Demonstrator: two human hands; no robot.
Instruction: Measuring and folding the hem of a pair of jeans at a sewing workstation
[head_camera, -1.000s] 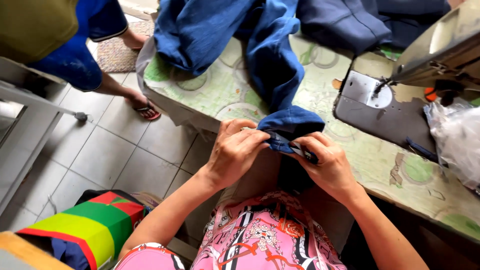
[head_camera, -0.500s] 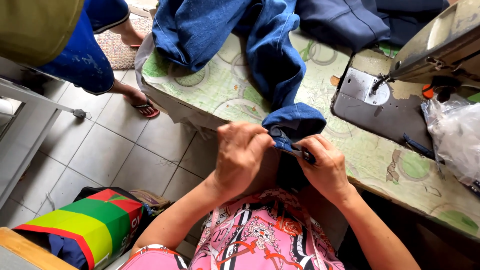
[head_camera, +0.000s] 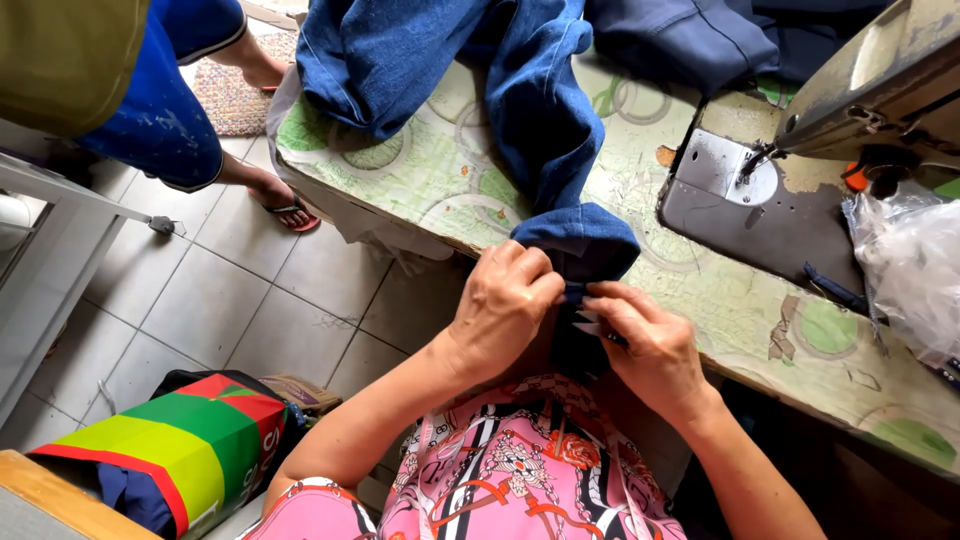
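Observation:
A pair of blue jeans (head_camera: 530, 110) lies across the patterned sewing table (head_camera: 430, 180), one leg hanging over the near edge. My left hand (head_camera: 505, 300) pinches the folded hem (head_camera: 580, 245) of that leg from the left. My right hand (head_camera: 645, 335) grips the same hem from the right, with a small thin tool between its fingers, mostly hidden. Both hands sit close together just off the table's front edge, above my pink patterned top.
A sewing machine (head_camera: 880, 90) with a grey metal bed plate (head_camera: 740, 215) stands at the right. A clear plastic bag (head_camera: 910, 270) lies beside it. Another person in blue shorts and sandals (head_camera: 180, 130) stands at the upper left. A striped bag (head_camera: 190, 445) rests on the tiled floor.
My hands have shifted slightly right and closer together on the hem. The person at the upper left has stepped a little nearer.

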